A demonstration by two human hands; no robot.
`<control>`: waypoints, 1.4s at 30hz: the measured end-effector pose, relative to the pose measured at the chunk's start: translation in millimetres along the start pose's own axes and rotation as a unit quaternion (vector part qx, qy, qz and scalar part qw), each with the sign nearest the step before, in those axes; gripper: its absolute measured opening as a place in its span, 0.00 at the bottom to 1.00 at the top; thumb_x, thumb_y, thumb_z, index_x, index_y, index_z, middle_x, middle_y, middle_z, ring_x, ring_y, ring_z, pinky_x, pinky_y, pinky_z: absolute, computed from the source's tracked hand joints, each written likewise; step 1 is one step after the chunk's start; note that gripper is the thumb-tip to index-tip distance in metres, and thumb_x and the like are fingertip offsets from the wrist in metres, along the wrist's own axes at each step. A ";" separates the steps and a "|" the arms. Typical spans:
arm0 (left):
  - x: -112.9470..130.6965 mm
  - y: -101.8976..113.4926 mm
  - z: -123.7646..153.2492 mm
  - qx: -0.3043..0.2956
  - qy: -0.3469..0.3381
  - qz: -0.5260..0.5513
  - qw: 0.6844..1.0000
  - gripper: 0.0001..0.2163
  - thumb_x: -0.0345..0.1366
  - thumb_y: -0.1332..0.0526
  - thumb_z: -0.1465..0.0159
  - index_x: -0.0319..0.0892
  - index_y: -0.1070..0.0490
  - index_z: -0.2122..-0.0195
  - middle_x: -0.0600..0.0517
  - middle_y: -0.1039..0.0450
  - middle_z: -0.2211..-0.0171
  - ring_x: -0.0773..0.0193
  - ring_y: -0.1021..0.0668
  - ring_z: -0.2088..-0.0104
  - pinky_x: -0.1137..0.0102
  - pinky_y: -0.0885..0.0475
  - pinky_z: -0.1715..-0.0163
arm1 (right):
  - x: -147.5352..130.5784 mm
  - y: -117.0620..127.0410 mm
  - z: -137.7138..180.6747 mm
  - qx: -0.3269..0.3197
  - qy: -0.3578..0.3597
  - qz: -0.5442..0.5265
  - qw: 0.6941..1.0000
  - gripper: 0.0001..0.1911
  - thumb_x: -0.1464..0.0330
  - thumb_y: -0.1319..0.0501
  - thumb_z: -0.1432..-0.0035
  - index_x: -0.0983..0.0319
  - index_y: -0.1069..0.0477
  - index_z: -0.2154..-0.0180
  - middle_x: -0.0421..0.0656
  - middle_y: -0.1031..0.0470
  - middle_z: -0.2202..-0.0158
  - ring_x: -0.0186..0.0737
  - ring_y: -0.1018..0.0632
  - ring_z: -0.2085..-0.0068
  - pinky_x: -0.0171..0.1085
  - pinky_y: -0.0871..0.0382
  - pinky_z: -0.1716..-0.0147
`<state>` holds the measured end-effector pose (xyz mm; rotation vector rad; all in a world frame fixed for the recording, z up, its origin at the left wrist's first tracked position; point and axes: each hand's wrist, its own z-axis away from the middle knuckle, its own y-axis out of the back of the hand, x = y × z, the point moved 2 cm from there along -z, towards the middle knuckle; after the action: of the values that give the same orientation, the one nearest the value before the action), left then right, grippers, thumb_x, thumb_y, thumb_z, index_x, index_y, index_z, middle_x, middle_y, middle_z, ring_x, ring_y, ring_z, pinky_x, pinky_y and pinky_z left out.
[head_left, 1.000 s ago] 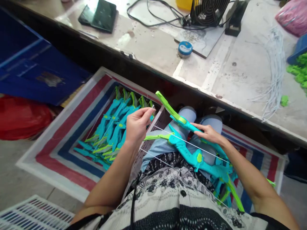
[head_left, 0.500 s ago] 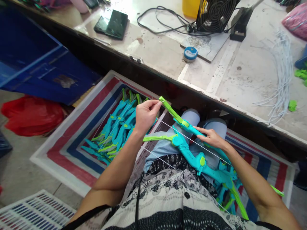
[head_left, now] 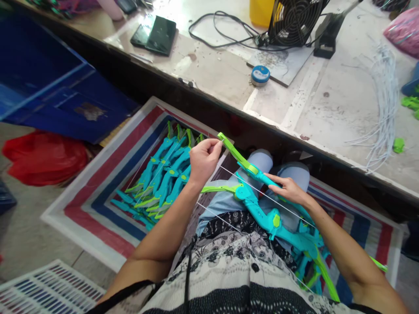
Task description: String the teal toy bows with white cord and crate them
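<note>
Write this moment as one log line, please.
left hand: pinching white string beside green tip of toy bow | right hand: holding its turquoise limb | nearby: stripe-lined crate of similar bows

No lettering can be read: the pale marks on the round blue tin point(head_left: 260, 75) in the upper part, right of centre, are too blurred.

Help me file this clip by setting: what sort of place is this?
Probably a small assembly workshop: many matching turquoise-and-green toy bows lie in a striped crate, and loose white cords lie bunched on a worn worktable.
</note>
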<state>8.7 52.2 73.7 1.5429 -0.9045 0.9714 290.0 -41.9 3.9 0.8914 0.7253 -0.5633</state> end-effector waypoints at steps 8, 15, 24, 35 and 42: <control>-0.5 -0.5 2.3 0.016 -0.001 0.007 1.000 0.08 0.38 0.39 0.41 0.40 0.26 0.73 0.59 0.40 0.83 0.72 0.39 0.81 0.73 0.43 0.79 | 1.3 -1.6 0.8 0.010 0.008 0.019 1.000 0.28 0.58 0.44 0.40 0.57 0.33 0.39 0.39 0.20 0.54 0.40 0.21 0.63 0.34 0.26 0.67; -4.7 -5.1 2.6 0.020 -0.014 0.014 1.000 0.13 0.35 0.34 0.45 0.43 0.32 0.59 0.63 0.45 0.82 0.71 0.39 0.81 0.74 0.42 0.78 | -6.5 -10.1 5.0 0.022 0.032 0.057 0.998 0.28 0.59 0.47 0.37 0.59 0.36 0.37 0.42 0.23 0.49 0.44 0.21 0.53 0.38 0.25 0.55; -16.4 -1.1 13.0 0.043 0.034 -0.029 0.998 0.06 0.33 0.39 0.43 0.42 0.28 0.63 0.62 0.45 0.83 0.70 0.37 0.81 0.73 0.41 0.77 | -58.2 -14.2 -6.2 0.228 0.140 0.260 0.928 0.21 0.57 0.46 0.34 0.60 0.27 0.46 0.51 0.25 0.55 0.46 0.27 0.55 0.44 0.30 0.55; -32.2 4.0 20.7 0.036 0.039 0.001 0.999 0.07 0.33 0.39 0.43 0.41 0.28 0.62 0.62 0.44 0.83 0.71 0.37 0.81 0.74 0.40 0.76 | -158.4 -16.3 -131.2 0.167 0.342 0.132 0.915 0.09 0.66 0.41 0.36 0.62 0.25 0.65 0.44 0.26 0.66 0.37 0.28 0.62 0.36 0.34 0.61; -36.8 -1.6 18.3 0.024 0.054 0.030 0.998 0.07 0.33 0.39 0.42 0.42 0.28 0.62 0.61 0.43 0.82 0.71 0.37 0.81 0.74 0.40 0.78 | -159.9 -12.2 -125.4 0.146 0.336 0.074 0.928 0.08 0.69 0.41 0.39 0.63 0.27 0.70 0.42 0.28 0.69 0.34 0.29 0.68 0.34 0.36 0.66</control>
<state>-1.6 36.7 37.0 1.4955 -0.8610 1.1149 139.6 80.2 66.3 1.4348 1.1963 -0.2187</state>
